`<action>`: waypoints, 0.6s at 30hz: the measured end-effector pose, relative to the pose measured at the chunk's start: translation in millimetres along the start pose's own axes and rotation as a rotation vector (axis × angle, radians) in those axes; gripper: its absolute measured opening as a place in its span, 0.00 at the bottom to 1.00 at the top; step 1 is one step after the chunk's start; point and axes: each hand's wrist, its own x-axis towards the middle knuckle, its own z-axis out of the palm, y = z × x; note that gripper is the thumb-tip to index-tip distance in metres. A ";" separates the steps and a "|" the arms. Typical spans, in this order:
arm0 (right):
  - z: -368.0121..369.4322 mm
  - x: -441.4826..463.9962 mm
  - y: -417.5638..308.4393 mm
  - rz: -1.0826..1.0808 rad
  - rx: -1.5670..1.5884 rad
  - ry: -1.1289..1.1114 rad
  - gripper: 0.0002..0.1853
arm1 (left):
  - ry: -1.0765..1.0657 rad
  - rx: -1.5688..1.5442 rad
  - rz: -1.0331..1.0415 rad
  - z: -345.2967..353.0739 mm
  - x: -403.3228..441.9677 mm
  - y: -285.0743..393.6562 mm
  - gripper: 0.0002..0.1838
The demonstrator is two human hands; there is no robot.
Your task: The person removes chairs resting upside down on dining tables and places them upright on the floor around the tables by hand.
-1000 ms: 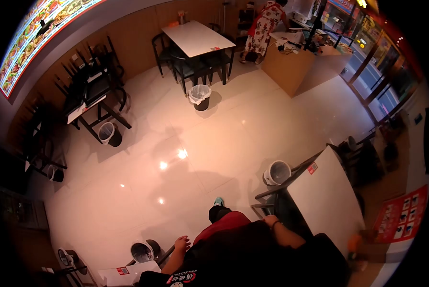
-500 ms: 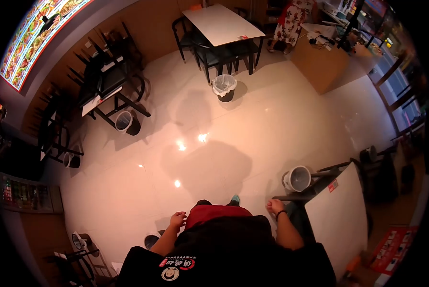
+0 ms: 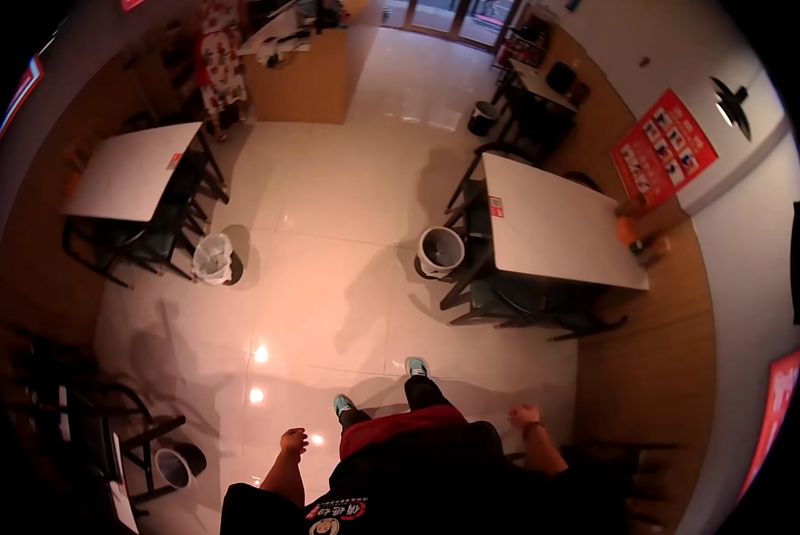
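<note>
My left hand (image 3: 294, 440) hangs at my left side above the tiled floor, fingers loosely curled, with nothing visible in it. My right hand (image 3: 524, 415) is out at my right side, slightly blurred, its fingers folded in and a dark band around the wrist. Neither hand touches any furniture. Between them are my black shirt and red apron (image 3: 400, 428). Ahead on the right, a white-topped table (image 3: 560, 232) with dark chairs stands beyond my right hand. A lined waste bin (image 3: 441, 251) sits at its near corner.
Another white table (image 3: 141, 174) and a lined bin (image 3: 213, 259) stand on the left. Stacked chairs (image 3: 123, 392) and a bin (image 3: 177, 466) are at lower left. A person in a floral garment (image 3: 220, 62) stands beside a wooden counter (image 3: 302, 85). Glass doors (image 3: 453, 20) lie far ahead.
My view has swung right, bringing the right-hand table ahead and the doors into sight. Both shoes now show mid-stride. My left hand has swung outward and its fingers are more curled.
</note>
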 end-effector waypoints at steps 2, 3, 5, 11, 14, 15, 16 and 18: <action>-20.8 -28.8 93.9 0.194 0.173 0.107 0.17 | 0.033 0.066 -0.020 -37.5 3.1 45.2 0.18; -28.1 -68.6 123.8 0.180 0.121 0.229 0.15 | 0.014 0.108 -0.021 -52.5 9.0 62.4 0.19; -38.6 -105.1 202.0 0.285 0.377 0.321 0.13 | -0.004 0.229 -0.030 -62.5 19.3 99.0 0.20; -24.4 -190.0 378.9 0.281 1.121 0.687 0.13 | -0.178 0.386 0.075 46.9 -3.5 173.0 0.23; 4.4 -196.7 433.1 0.346 0.707 1.104 0.21 | -0.379 0.575 0.303 155.6 -53.3 176.8 0.21; 2.4 -222.6 409.6 0.429 0.538 1.147 0.23 | -0.419 0.645 0.369 176.1 -66.6 175.0 0.19; -5.9 -252.2 373.2 0.416 0.582 1.118 0.24 | -0.413 0.675 0.380 192.2 -79.7 172.0 0.19; -23.1 -256.3 351.6 0.324 0.604 1.090 0.30 | -0.521 0.743 0.476 221.6 -104.2 159.4 0.16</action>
